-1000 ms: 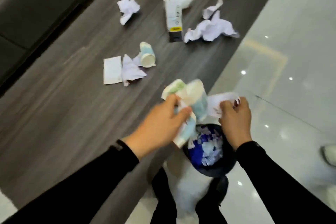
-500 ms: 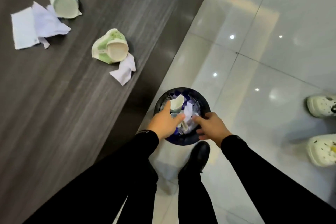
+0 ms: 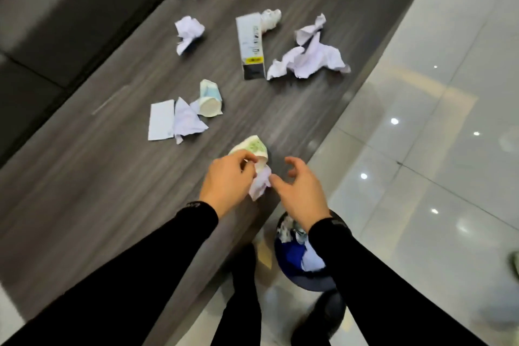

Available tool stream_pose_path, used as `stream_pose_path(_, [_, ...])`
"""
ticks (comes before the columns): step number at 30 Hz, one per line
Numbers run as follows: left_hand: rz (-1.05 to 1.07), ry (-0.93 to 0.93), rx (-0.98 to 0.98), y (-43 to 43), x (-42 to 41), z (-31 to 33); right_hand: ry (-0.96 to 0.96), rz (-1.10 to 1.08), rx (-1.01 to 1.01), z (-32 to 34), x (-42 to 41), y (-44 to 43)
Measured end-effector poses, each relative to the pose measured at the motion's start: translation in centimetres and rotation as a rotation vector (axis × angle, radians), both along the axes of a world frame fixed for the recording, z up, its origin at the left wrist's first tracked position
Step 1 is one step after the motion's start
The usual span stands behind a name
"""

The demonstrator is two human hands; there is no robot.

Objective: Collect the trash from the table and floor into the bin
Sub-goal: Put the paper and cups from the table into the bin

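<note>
My left hand (image 3: 227, 177) is closed on a crushed green paper cup (image 3: 252, 146) near the table's right edge, with a scrap of white paper (image 3: 259, 185) against its fingers. My right hand (image 3: 300, 191) hovers just right of them with fingers spread, its thumb close to the scrap. The dark round bin (image 3: 304, 278) stands on the floor below the table edge, holding blue and white trash. My right forearm covers part of it.
More trash lies on the dark wooden table (image 3: 84, 191): a blue cup (image 3: 209, 100), a flat sheet (image 3: 161, 121), a long box (image 3: 251, 45) and several crumpled papers (image 3: 309, 59). My shoes stand beside the bin on the glossy tiled floor (image 3: 421, 177).
Both hands rose from the bin, where they dropped trash, back to the table. My left hand has taken hold of the green cup, and the view has swung up.
</note>
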State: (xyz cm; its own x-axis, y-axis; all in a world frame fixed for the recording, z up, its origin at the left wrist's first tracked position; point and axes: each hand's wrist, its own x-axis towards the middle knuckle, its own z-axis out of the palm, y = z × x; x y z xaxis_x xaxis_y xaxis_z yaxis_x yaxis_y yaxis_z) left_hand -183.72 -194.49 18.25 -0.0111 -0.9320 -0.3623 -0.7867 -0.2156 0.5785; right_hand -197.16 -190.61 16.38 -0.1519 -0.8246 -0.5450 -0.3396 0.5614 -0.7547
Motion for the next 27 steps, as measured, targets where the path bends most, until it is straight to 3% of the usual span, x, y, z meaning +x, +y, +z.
stream_pose_path(2, [0.081,-0.035,-0.023,-1.6,2.3,-0.1,0.038,0.096,-0.032,-0.4,2.2,-1.1])
stream_pose_path(6, [0.203,-0.087,-0.088,-3.6,7.4,-0.9,0.484,0.544,-0.149,-3.0,5.2,-2.1])
stream_pose_path(9, [0.267,-0.05,-0.094,-5.1,11.0,-1.1,0.63,0.651,-0.179,-4.7,5.7,-3.3])
stream_pose_path(14, [0.349,-0.164,-0.189,-8.9,15.0,-1.7,0.382,0.382,-0.213,-5.2,5.1,-6.3])
stream_pose_path(19, [0.32,-0.184,0.14,-13.1,14.8,-3.9,0.192,-0.082,-0.339,-3.3,6.8,-10.5])
stream_pose_path(21, [0.222,-0.296,0.161,-13.2,13.8,-5.2,0.129,-0.203,-0.347,-2.6,7.5,-12.2])
stream_pose_path(23, [0.173,-0.379,0.053,-12.7,13.1,-6.5,0.098,-0.29,-0.351,-2.2,8.1,-13.4])
stream_pose_path(27, [0.337,-0.11,-0.083,-12.5,13.9,-7.2,-0.059,-0.448,-0.322,-1.9,8.8,-15.2])
